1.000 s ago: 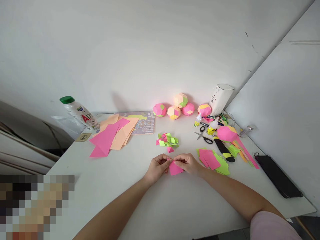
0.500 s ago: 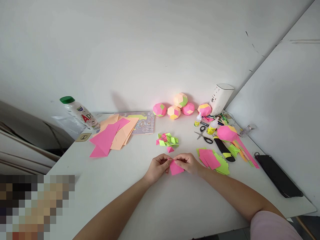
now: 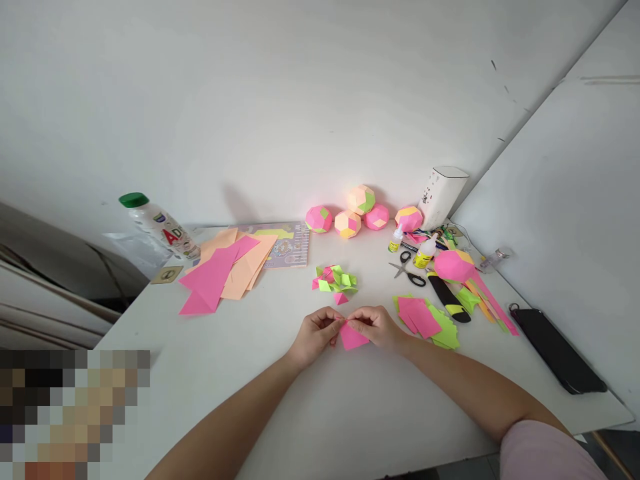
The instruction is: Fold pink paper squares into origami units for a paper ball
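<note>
Paper (image 3: 356,338), bright pink and smooth, shows a flat, angular face with straight edges; its upper end disappears beneath fingers, so the full outline cannot be told. It lies between the two hands, mostly on the near side of the fingertips and closer to the right palm. The left hand (image 3: 317,337) pinches the upper end between thumb and fingers, and the right hand (image 3: 376,327) grips the same end just beside it. Just beyond both hands is a small folded pink piece (image 3: 341,299), with a heap of green and pink folded pieces (image 3: 333,280) behind it. Right of the right hand, loose pink sheets (image 3: 425,320) overlap green sheets (image 3: 447,333).
</note>
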A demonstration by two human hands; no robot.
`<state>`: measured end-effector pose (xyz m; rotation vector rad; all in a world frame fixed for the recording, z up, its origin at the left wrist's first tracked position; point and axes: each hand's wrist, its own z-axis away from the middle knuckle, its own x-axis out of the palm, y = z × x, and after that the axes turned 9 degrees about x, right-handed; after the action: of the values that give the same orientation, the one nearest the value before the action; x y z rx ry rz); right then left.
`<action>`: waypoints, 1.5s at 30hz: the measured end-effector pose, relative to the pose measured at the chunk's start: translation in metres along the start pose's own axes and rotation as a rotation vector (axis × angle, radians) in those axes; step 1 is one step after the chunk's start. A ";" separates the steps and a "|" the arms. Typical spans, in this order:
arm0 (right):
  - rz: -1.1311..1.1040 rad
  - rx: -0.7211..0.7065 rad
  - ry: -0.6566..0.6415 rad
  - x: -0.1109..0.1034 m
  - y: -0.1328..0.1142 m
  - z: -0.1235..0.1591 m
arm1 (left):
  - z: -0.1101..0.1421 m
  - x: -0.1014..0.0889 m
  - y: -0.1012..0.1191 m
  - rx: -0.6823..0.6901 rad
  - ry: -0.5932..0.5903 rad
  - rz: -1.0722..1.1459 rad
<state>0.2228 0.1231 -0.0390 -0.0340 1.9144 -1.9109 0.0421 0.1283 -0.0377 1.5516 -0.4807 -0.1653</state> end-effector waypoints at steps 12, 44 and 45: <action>-0.006 0.006 0.012 0.000 0.000 -0.001 | 0.001 -0.001 -0.001 0.008 0.027 0.034; -0.154 0.129 -0.059 -0.003 -0.003 0.001 | 0.001 0.001 -0.002 -0.041 0.061 -0.017; -0.165 0.135 -0.052 -0.003 -0.002 0.001 | 0.001 0.001 -0.002 -0.042 0.076 -0.002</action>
<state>0.2253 0.1229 -0.0359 -0.2046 1.7937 -2.1208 0.0432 0.1271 -0.0395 1.5119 -0.4138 -0.1166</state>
